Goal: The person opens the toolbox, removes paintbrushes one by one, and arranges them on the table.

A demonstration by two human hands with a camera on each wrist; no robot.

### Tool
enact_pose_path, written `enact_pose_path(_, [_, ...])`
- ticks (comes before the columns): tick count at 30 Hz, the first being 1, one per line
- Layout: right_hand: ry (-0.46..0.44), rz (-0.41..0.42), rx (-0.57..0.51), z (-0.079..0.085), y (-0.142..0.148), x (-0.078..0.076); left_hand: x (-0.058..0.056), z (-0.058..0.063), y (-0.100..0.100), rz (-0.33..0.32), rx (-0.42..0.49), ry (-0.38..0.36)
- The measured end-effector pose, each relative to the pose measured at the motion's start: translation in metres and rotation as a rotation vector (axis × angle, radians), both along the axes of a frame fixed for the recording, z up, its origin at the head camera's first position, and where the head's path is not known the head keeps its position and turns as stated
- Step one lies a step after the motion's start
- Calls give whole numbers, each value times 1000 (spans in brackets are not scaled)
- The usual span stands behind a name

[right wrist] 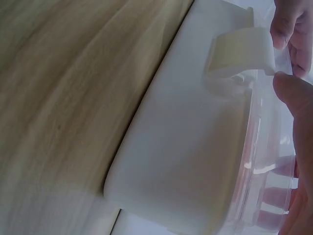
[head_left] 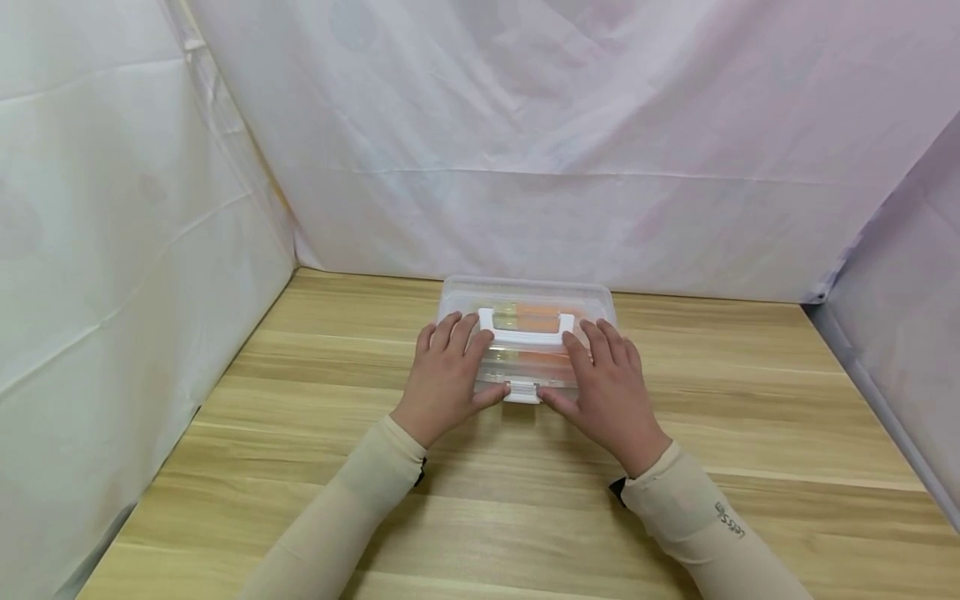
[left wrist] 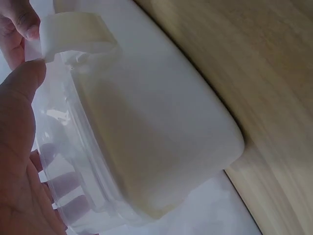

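A clear plastic storage box (head_left: 528, 292) with a white carry handle (head_left: 527, 337) on its lid stands on the table. Orange and yellowish shapes show through the lid. At the middle of its front is a white latch (head_left: 522, 392), which juts outward from the white lower part (left wrist: 156, 132) in both wrist views. My left hand (head_left: 447, 379) rests its fingers on the left of the lid, thumb touching the latch's left end. Mirroring it, my right hand (head_left: 611, 392) lies on the right of the lid, thumb at the latch's right end.
The box stands toward the back of a wood-grain table (head_left: 495, 533). A pale cloth wall (head_left: 525, 167) rises just behind it. More cloth hangs at the left (head_left: 112, 250) and right (head_left: 907, 275) sides.
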State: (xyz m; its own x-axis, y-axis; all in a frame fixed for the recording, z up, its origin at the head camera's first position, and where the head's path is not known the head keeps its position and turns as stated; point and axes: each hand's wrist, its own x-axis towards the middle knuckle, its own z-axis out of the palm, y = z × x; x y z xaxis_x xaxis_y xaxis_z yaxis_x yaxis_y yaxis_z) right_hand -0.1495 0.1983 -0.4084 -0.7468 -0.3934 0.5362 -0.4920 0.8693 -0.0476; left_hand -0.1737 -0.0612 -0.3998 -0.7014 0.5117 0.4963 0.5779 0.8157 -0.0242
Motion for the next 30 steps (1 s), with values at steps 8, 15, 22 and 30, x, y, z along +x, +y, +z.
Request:
enact_pose_path(8, [-34,-17,22,0,0,1,0,-2,-3,-14,-20,-25])
enact_pose_path(15, [-37,-45,79,-2,-1,2,0,-7,-3,6,-91,27])
enact_pose_path(22, [-19,-52,99,0,-3,3,-1,-9,-3,12,-93,46])
enact_pose_path(30, [-92,1,21,7,4,5,-1,-7,-5,10,-120,18])
